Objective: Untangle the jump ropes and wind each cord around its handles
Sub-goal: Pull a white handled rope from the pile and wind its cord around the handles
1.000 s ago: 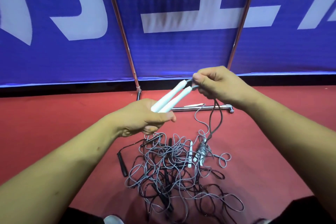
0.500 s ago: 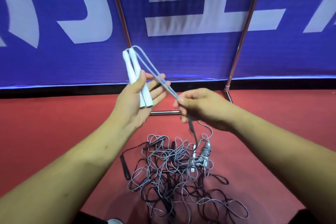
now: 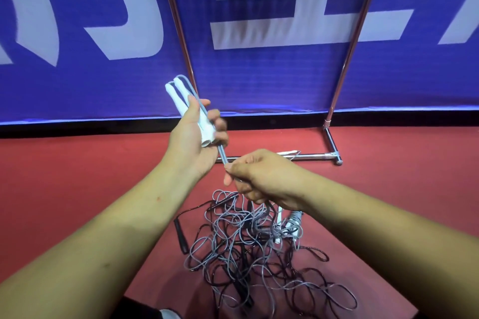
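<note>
My left hand (image 3: 193, 137) grips two white jump-rope handles (image 3: 181, 101) held side by side, tips pointing up and left. A grey cord (image 3: 222, 154) runs from the handle tops down along them to my right hand (image 3: 261, 176), which pinches it just below the left hand. Under both hands a tangled heap of grey and black cords (image 3: 248, 243) lies on the red floor. A black handle (image 3: 180, 235) sticks out at the heap's left, and another white handle (image 3: 279, 217) with a wound grey bundle shows at its right.
A blue banner with white lettering (image 3: 259, 72) stands close ahead on a metal frame, whose foot bar (image 3: 311, 156) lies on the red floor (image 3: 77, 176) just beyond my hands. A dark shoe or trouser edge shows at the bottom.
The left hand turned the white handles upright and closed around them. The right hand slid down the grey cord from the handle tips to just below the left hand.
</note>
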Demonstrator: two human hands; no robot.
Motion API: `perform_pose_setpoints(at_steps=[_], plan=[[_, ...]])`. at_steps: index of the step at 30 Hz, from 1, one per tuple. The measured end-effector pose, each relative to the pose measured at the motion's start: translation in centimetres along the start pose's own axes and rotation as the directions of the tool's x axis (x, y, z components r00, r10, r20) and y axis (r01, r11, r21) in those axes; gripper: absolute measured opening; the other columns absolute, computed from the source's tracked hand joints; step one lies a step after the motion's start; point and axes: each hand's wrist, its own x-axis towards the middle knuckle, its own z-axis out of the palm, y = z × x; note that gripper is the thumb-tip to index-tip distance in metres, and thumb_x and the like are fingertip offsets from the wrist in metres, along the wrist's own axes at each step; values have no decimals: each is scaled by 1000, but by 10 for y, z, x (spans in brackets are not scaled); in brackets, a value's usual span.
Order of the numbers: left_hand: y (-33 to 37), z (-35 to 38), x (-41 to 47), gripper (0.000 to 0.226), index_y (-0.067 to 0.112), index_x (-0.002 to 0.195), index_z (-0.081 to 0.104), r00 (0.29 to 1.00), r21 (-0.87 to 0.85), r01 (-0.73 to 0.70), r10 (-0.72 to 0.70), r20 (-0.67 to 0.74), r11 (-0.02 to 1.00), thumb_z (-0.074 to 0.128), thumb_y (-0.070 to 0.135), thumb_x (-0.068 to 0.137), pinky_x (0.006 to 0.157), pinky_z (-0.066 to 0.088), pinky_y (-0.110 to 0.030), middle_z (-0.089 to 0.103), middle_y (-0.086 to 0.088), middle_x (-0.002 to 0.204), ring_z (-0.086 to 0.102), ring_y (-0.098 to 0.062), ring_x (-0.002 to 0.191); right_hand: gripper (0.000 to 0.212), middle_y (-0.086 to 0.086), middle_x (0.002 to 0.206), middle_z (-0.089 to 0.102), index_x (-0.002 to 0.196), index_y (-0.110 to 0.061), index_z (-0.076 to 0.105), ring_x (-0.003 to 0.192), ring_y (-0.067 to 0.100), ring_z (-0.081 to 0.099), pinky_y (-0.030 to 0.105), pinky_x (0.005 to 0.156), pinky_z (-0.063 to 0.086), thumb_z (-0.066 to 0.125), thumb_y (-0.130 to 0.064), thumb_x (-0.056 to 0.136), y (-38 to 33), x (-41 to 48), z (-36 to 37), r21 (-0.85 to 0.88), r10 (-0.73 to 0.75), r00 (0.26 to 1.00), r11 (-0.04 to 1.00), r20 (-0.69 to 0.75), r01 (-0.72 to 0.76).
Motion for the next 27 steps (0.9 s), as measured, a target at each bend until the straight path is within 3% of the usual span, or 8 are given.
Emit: perform_pose_setpoints(at_steps=[2, 6, 12, 16, 20, 22, 24, 27], plan=[[0, 0, 2, 27, 19, 87, 48, 999, 100, -23, 26, -29, 995, 49, 42, 101, 37, 27, -16, 33, 7, 52, 30, -5, 39, 32, -1, 47, 32, 76, -7, 58, 36, 8, 23, 18, 40, 15, 44, -18, 103, -5, -4, 1, -16, -13, 1000, 1000, 9, 13], [-9, 3, 3, 25, 18, 84, 45, 995, 179, -39, 54, -80, 983, 50, 35, 102, 38, 23, -15, 29, 6, 49, 25, -6, 37, 32, -6, 40, 31, 75, -5, 57, 35, 7, 22, 18, 39, 16, 44, -16, 102, -18, -10, -4, -47, -36, 999, 998, 7, 37], [-1, 1, 4, 32, 12, 81, 44, 991, -253, -3, -31, -128, 967, 44, 33, 105, 40, 35, -17, 32, 3, 50, 35, -7, 37, 33, -7, 40, 32, 73, -8, 54, 34, 7, 21, 16, 39, 17, 44, -16, 103, -15, -9, 2, -25, -9, 999, 1000, 46, 10], [-1, 1, 5, 30, 12, 82, 43, 993, -259, -16, -15, -119, 966, 44, 32, 104, 42, 39, -17, 35, 1, 51, 40, -8, 39, 32, -6, 41, 32, 74, -8, 55, 35, 7, 22, 16, 39, 18, 44, -17, 103, -16, -9, 1, -50, -12, 998, 999, 66, 15], [-14, 6, 1, 17, 15, 86, 43, 988, 391, -138, 152, -5, 910, 54, 15, 99, 39, 29, -15, 39, 2, 49, 35, -9, 36, 31, -5, 42, 31, 75, -5, 57, 35, 8, 22, 17, 39, 18, 46, -17, 102, -25, -15, -6, -90, -42, 997, 995, 66, 48], [-22, 11, -1, 15, 14, 85, 48, 962, 778, -242, 247, 115, 581, 59, 9, 93, 38, 31, -18, 46, 0, 52, 38, -11, 35, 29, -5, 42, 31, 75, -3, 59, 37, 9, 24, 19, 40, 19, 49, -15, 100, -34, -19, -19, -143, -58, 997, 988, 50, 65], [-29, 10, -5, 10, 11, 86, 52, 955, 930, -256, 218, 200, 265, 61, 7, 90, 37, 35, -22, 52, -6, 60, 44, -12, 33, 23, -2, 45, 34, 72, 1, 59, 39, 13, 33, 21, 43, 29, 56, -7, 94, -41, -26, -37, -238, -65, 996, 968, 58, 77], [-32, -1, -8, 10, 8, 92, 51, 992, 919, -69, -67, 102, 388, 60, 3, 90, 36, 37, -20, 48, -11, 61, 42, -17, 33, 18, 8, 52, 47, 81, 12, 61, 43, 14, 48, 23, 48, 38, 64, -4, 89, -48, -40, -64, -498, -76, 996, 863, 36, 84]])
